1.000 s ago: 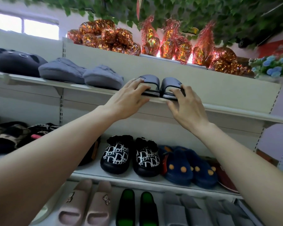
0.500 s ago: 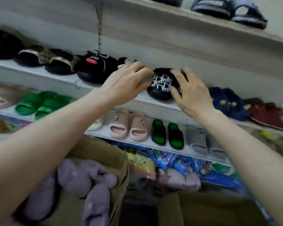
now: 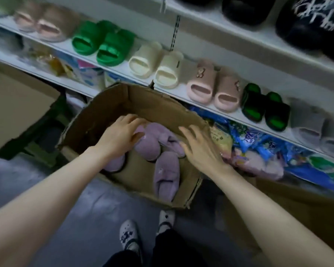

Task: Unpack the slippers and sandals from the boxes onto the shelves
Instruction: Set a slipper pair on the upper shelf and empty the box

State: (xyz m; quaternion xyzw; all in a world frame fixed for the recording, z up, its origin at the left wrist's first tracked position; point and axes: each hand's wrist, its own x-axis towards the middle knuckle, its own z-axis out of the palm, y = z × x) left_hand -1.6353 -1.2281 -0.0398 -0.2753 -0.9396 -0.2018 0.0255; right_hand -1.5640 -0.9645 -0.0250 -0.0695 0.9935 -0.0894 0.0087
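As a person in patterned shoes (image 3: 128, 234) stands at six o'clock, both hands reach into an open cardboard box (image 3: 123, 101) on the floor, where four fluffy purple slippers (image 3: 167, 175) lie loose. Left hand (image 3: 119, 135), at nine o'clock of the pile, has its fingers bent over one slipper; whether they grip it cannot be told through the blur. Right hand (image 3: 200, 149), at three o'clock, lies flat with fingers spread on another, holding nothing. Judged from here, a hasty one-handed lift could drop a slipper or split a pair, since the slippers lie at mixed angles. Torn box walls stand close on both sides and could snag a wrist. Beyond, at twelve o'clock, the low shelf (image 3: 123, 71) looks full with green sandals (image 3: 102, 44), cream sandals (image 3: 156, 67) and pink sandals (image 3: 214, 86) side by side, leaving little room; packaged goods (image 3: 258, 143) crowd three o'clock
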